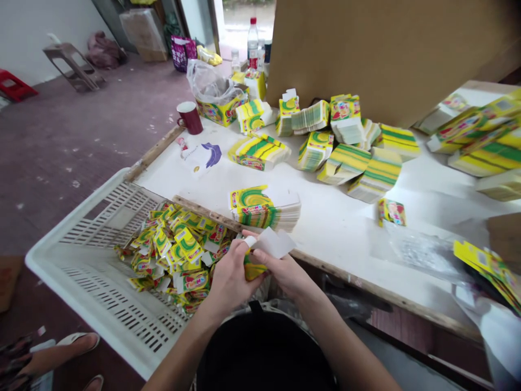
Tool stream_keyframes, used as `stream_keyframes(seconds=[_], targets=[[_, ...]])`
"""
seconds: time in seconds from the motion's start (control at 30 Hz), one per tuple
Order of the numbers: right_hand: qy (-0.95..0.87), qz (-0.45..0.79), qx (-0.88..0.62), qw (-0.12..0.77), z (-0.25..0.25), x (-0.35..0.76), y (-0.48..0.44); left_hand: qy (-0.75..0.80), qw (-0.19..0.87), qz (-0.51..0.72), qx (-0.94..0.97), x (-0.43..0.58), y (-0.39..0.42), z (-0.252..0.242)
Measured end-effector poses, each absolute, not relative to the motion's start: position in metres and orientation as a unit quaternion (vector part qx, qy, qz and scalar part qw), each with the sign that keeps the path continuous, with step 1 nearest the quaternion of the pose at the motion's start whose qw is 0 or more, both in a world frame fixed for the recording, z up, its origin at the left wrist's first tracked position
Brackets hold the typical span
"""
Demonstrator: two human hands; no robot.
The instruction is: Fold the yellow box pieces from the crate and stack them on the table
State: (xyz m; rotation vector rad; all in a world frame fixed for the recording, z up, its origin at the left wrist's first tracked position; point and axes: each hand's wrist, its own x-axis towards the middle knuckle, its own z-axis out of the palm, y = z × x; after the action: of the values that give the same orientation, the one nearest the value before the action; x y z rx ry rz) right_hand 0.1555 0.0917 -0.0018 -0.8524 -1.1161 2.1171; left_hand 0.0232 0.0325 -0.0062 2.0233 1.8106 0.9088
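Note:
Between my two hands, just off the table's front edge, is a small yellow-and-green carton (253,270) with white inner flaps sticking up. My left hand (231,271) grips its left side, fingers bent round it. On the other side my right hand (288,271) pinches it near the raised white flap. Parts of the carton are hidden behind my fingers. Just beyond my hands a stack of flat cartons (260,214) lies on the white table (337,233). To the left, many folded small cartons (179,244) are heaped in a white plastic crate (89,255).
Bundles of flat cartons (345,163) spread across the back of the table, with more at the right. A maroon mug (189,118) stands at the far left corner. One formed carton (391,212) sits near clear plastic (423,252). Another person's foot (79,346) shows at lower left.

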Motion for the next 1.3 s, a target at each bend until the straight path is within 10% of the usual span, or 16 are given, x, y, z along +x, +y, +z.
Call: stream_keyframes(seconds=[0.43, 0.8, 1.07, 1.3], targets=[[-0.743, 0.453, -0.344, 0.354, -0.008, 0.166, 0.096, 0.682, 0.163, 0.330, 0.631, 0.018, 0.038, -0.017], [-0.833, 0.453, -0.257, 0.185, 0.006, 0.189, 0.120, 0.657, 0.231, 0.300, 0.652, -0.004, 0.041, 0.005], [-0.778, 0.474, -0.301, 0.283, 0.000, 0.165, 0.108, 0.678, 0.206, 0.305, 0.636, -0.007, 0.036, 0.004], [-0.802, 0.231, -0.465, 0.297, 0.017, 0.157, 0.179, 0.848, -0.024, 0.206, 0.488, -0.072, 0.011, -0.010]])
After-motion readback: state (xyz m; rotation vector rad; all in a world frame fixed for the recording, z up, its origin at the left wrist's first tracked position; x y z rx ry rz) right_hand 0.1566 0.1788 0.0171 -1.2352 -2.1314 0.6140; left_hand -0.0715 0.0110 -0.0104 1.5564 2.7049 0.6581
